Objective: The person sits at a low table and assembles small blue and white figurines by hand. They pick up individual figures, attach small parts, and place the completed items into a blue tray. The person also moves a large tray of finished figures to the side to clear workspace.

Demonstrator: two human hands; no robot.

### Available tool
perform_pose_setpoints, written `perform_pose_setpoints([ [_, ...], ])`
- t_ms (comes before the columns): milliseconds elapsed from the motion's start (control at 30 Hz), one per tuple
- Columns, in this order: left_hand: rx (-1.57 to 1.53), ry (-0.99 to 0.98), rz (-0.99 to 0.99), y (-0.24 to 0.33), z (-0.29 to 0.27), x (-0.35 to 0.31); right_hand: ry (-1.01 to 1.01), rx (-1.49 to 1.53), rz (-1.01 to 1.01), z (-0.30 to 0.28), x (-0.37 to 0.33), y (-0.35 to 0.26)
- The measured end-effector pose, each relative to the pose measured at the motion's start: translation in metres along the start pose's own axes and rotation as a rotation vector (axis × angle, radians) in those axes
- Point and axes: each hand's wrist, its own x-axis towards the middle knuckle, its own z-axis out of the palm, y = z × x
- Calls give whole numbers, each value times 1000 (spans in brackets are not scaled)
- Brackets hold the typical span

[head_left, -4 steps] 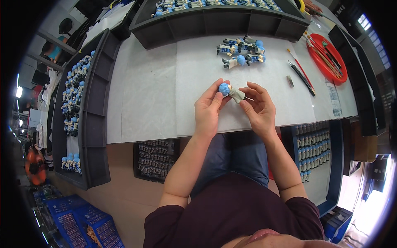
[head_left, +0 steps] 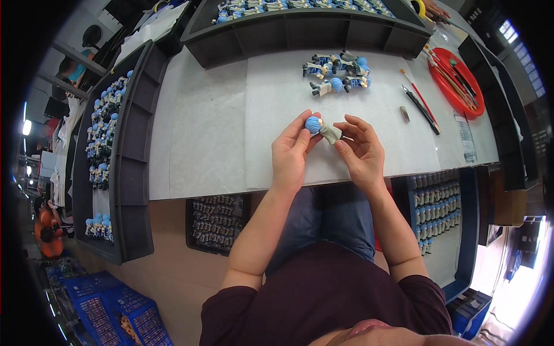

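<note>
A small figurine point(head_left: 329, 133) with a ribbed light-blue head and a pale grey-green coat lies tilted between my two hands, above the papered table. My left hand point(head_left: 291, 147) pinches it at the head end, thumb on the near side. At the coat's lower end, the curled fingers and thumb of my right hand point(head_left: 362, 151) close on the figurine's legs, which are mostly hidden. Farther off on the white paper lies a small group of similar blue-headed figurines point(head_left: 337, 85), some with blue clothing and dark boots.
Grey trays of figurines stand at the back point(head_left: 288, 33) and left point(head_left: 130, 173). At right are a red dish point(head_left: 441, 57) of brushes, a red brush point(head_left: 426, 101), a black pen-like tool point(head_left: 427, 115) and a small grey block point(head_left: 405, 113). Below the table edge, a blue tray point(head_left: 470, 230) holds more figurines.
</note>
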Motion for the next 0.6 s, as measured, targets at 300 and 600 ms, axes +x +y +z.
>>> perform_pose_setpoints([
  [300, -4, -4, 4, 0, 0, 0, -1, -5, -3, 0, 0, 2],
  [600, -20, 15, 4, 0, 0, 0, -3, -1, 6, 0, -1, -1],
])
